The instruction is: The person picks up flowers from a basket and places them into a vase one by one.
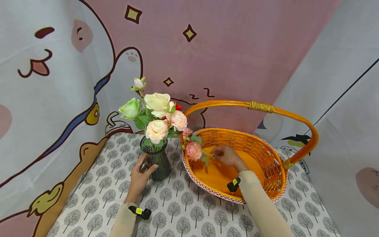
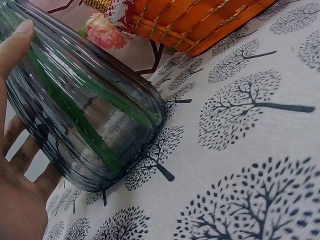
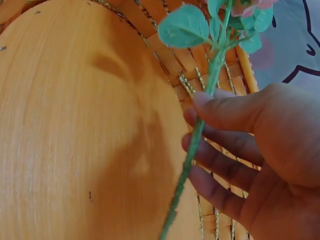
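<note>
A grey ribbed glass vase (image 1: 160, 166) stands upright on the cloth, full of white, green and peach roses (image 1: 157, 131). My left hand (image 1: 140, 179) holds its side, thumb at the front and fingers curving round the far side; green stems show through the glass (image 2: 82, 107) in the left wrist view. Over the left part of the orange basket, my right hand (image 1: 229, 157) pinches the green stem (image 3: 192, 150) of a pink flower (image 1: 193, 151) between thumb and fingers. Its blooms lean toward the basket's left rim, and green leaves (image 3: 185, 26) sit just above my thumb.
The woven orange basket (image 1: 237, 140) rests right of the vase, its tall arched handle (image 1: 308, 126) rising over it. A tree-print cloth (image 1: 177, 210) covers the table. Behind hangs a pink and white cartoon curtain (image 1: 237, 49).
</note>
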Action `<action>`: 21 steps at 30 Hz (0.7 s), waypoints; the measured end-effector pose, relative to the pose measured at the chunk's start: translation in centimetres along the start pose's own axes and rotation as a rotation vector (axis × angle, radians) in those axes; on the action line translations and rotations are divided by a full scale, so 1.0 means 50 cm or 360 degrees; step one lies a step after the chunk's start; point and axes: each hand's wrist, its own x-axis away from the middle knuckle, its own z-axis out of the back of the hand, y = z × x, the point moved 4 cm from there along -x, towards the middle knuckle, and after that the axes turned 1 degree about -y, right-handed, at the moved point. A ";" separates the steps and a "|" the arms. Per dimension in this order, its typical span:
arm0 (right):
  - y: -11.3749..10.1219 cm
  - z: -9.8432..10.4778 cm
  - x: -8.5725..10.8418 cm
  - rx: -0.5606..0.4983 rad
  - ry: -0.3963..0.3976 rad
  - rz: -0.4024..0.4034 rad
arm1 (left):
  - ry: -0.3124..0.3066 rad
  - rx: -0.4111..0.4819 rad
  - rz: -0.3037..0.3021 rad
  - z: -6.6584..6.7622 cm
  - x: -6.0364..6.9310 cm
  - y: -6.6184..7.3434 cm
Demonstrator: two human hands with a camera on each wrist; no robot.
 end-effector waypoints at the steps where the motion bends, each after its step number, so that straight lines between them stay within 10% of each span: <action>1: 0.000 0.000 0.001 -0.0011 -0.0019 0.0000 | 0.0002 0.0002 0.0004 0.000 0.000 0.000; 21: -0.018 -0.002 0.025 -0.0188 -0.0309 0.0151 | -0.0003 -0.0029 -0.0008 -0.001 0.000 0.001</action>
